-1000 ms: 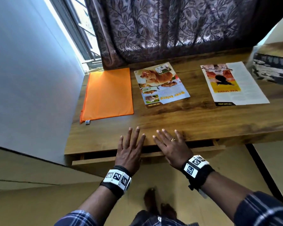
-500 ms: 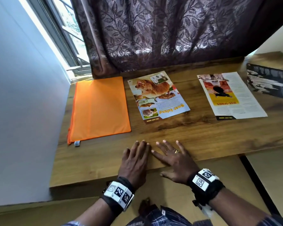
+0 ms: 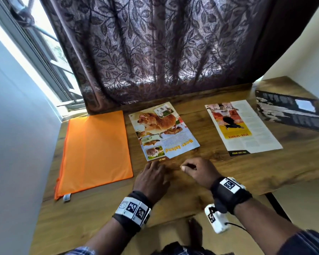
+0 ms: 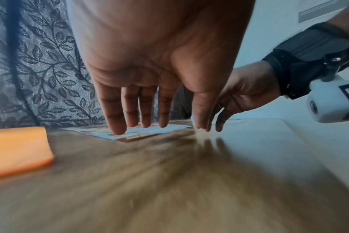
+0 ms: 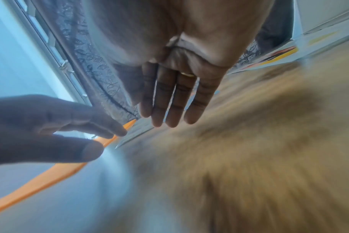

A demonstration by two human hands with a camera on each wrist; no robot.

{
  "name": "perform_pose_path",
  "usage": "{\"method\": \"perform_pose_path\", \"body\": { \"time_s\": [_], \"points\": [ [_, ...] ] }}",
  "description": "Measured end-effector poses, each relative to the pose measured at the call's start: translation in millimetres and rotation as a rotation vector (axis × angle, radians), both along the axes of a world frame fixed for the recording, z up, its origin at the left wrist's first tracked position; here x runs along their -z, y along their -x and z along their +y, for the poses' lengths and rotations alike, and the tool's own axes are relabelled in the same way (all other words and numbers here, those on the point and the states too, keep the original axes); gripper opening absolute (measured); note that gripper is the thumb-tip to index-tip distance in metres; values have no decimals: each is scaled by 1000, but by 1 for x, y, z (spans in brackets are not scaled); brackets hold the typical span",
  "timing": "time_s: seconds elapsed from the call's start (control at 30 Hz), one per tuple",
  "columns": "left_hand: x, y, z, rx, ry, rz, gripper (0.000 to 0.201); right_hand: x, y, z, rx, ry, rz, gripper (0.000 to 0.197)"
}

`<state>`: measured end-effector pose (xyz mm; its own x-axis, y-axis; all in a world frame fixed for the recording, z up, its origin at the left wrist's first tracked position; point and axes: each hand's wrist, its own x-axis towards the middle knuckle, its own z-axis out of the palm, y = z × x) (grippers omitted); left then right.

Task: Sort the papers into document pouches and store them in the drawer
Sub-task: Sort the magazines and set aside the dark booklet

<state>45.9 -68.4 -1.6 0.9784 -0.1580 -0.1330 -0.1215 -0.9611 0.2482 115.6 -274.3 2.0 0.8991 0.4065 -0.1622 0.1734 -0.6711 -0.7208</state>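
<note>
An orange document pouch (image 3: 94, 150) lies flat at the desk's left, its zipper tab at the near corner. To its right lies a colour page with bear photos (image 3: 162, 131), and further right a page with a red and yellow picture (image 3: 241, 126). My left hand (image 3: 152, 176) is low over the desk with straight fingers (image 4: 130, 113) reaching the bear page's near edge (image 4: 149, 130). Close beside it, my right hand (image 3: 199, 172) points its straight fingers (image 5: 169, 102) down at the bare wood just short of that page. Neither hand holds anything.
A dark printed sheet (image 3: 291, 111) lies at the far right of the wooden desk (image 3: 228, 181). A patterned curtain (image 3: 155, 52) hangs along the back edge. A wall and a window (image 3: 35, 52) close off the left side. The pouch shows beside my left hand (image 4: 16, 148).
The drawer gap under the desktop closed early on. Both hands then slid forward from the desk's front edge to the near edge of the bear page.
</note>
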Motion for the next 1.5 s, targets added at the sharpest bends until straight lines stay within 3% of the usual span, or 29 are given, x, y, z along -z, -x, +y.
{"method": "perform_pose_path", "body": {
  "time_s": [0.13,0.27,0.43,0.53,0.6,0.8,0.9,1.03,1.13,1.37,1.5],
  "points": [
    [-7,-40,-3,-132,51,13,81,-2,-55,-7,103,69,-38,15],
    [-8,-71,-11,-243,35,25,77,-5,-101,-8,50,180,-55,26],
    [10,-101,-20,-436,27,150,93,2,-140,-6,-242,354,-98,56],
    [16,-110,-30,-502,-4,214,96,6,-147,-10,-476,486,-140,63],
    [14,-111,-35,-528,-55,226,94,5,-146,-14,-529,514,-222,60],
    [18,-112,-30,-569,-56,187,69,4,-134,-17,-522,576,-314,44],
    [19,-113,-23,-711,-33,200,76,-2,-134,-17,-486,538,-356,42],
    [19,-117,-11,-771,5,263,88,-3,-139,-16,-449,452,-287,78],
    [16,-122,-4,-779,70,286,98,2,-138,-14,-512,552,-190,99],
    [20,-131,10,-883,285,264,91,4,-136,-10,-498,606,-164,101],
    [11,-137,15,-916,398,222,64,11,-136,-14,-486,594,-162,101]
  ]
}}
